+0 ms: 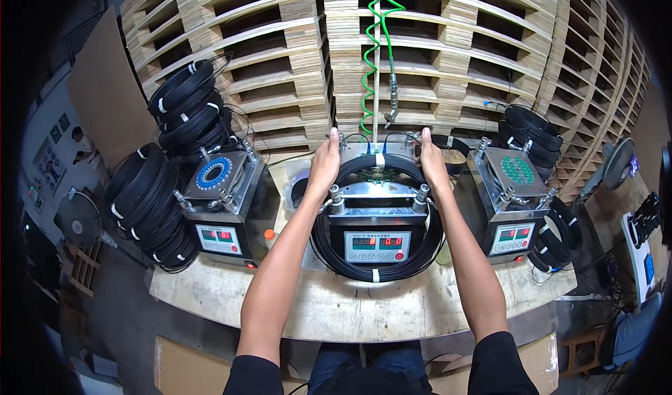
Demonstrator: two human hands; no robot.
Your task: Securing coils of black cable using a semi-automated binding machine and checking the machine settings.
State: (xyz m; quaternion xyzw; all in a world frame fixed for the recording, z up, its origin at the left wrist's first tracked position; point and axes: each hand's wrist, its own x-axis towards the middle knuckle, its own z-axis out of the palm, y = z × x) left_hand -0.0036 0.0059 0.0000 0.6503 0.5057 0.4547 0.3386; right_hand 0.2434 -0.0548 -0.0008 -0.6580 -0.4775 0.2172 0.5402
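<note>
In front of me stands the middle box-shaped metal polishing machine [377, 246], with red and green digits lit on its panel. A big coil of black cable [376, 274], tied with white bands, loops around its front and over its top. My left hand [325, 162] is at the machine's far left corner, thumb up and fingers curled inward. At the far right corner my right hand [432, 162] mirrors it. What the fingers close on is hidden. Between the hands, thin black leads with blue connectors [369, 147] reach the top of the machine, near a green fixture [379, 176].
Similar machines flank it, the left one [217, 206] with a blue ring of connectors, the right one [509, 206] with green ones. Black cable coils [150, 199] pile up at left and more coils [530, 136] at right. A green spiral air hose [371, 59] hangs before stacked wooden pallets [280, 38].
</note>
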